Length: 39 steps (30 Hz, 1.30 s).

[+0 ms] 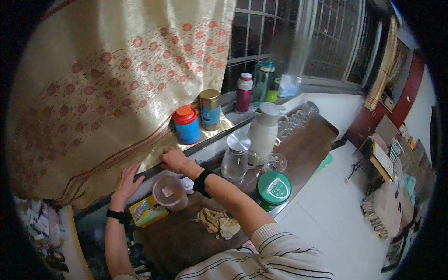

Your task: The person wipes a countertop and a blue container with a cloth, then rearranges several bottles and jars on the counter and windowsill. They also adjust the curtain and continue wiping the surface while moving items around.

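Both of my hands are at the lower hem of a cream curtain with red flower patterns (147, 87), which lies over the window sill. My left hand (128, 183) rests against the fabric at the sill's edge, its fingers apart. My right hand (174, 160) is closed at the cloth further right, its fingertips partly hidden; a pinch of fabric seems to be held. Just beyond it, a blue canister with a red lid (186, 126) and a gold-lidded tin (210, 110) stand on the curtain's hem. Each wrist wears a black band.
On the dark wooden table are a glass jug (235, 162), a white thermal jug (263, 134), a glass bowl (274, 163), a green-lidded tub (274, 188), a clear plastic container (170, 194), a yellow packet (148, 212) and a crumpled cloth (218, 224). A maroon flask (244, 93) stands on the sill.
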Tool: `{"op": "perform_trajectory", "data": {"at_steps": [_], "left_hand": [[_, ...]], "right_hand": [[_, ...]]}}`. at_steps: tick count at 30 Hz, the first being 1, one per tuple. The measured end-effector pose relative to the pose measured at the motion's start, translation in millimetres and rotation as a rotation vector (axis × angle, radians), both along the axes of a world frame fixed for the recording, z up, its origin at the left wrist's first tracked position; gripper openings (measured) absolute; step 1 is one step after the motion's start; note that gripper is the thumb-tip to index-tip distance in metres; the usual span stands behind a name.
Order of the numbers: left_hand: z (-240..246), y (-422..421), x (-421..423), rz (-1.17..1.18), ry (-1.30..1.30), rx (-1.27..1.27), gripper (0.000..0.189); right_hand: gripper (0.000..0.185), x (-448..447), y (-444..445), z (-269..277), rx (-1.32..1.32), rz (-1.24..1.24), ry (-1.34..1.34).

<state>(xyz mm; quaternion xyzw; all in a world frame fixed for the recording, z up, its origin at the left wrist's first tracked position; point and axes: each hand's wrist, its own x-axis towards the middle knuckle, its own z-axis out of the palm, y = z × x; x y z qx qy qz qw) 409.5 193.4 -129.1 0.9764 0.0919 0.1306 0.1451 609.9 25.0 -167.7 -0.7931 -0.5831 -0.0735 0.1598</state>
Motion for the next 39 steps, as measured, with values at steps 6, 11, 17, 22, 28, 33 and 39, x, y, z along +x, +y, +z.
{"op": "perform_trajectory", "data": {"at_steps": [6, 11, 17, 22, 28, 33, 39], "left_hand": [[-3.2, 21.1, 38.0, 0.111, 0.139, -0.198, 0.051], [-28.7, 35.1, 33.6, 0.141, 0.186, -0.035, 0.047], [-32.1, 61.9, 18.8, 0.126, 0.195, -0.47, 0.032], [7.8, 17.8, -21.3, 0.029, -0.151, -0.442, 0.025], [82.7, -132.5, -88.6, -0.004, -0.154, -0.382, 0.028], [101.2, -228.2, -137.9, -0.17, -0.073, -0.257, 0.034], [49.0, -278.3, -163.5, -0.033, -0.05, -0.577, 0.035]], "right_hand": [[0.014, 26.5, -4.8, -4.9, 0.004, 0.137, -0.239], [0.021, 22.9, -13.1, -7.7, 0.067, 0.046, -0.133], [0.03, -47.1, -76.5, 32.7, 0.312, 0.197, 0.017], [0.032, -108.2, -167.9, 61.6, 0.111, 0.389, 0.468], [0.034, -139.7, -242.1, 72.2, 0.053, 0.38, 0.465], [0.035, -152.3, -285.9, 59.5, -0.023, 0.218, 0.475], [0.034, -153.3, -331.4, 34.5, 0.021, 0.226, 0.589]]}}
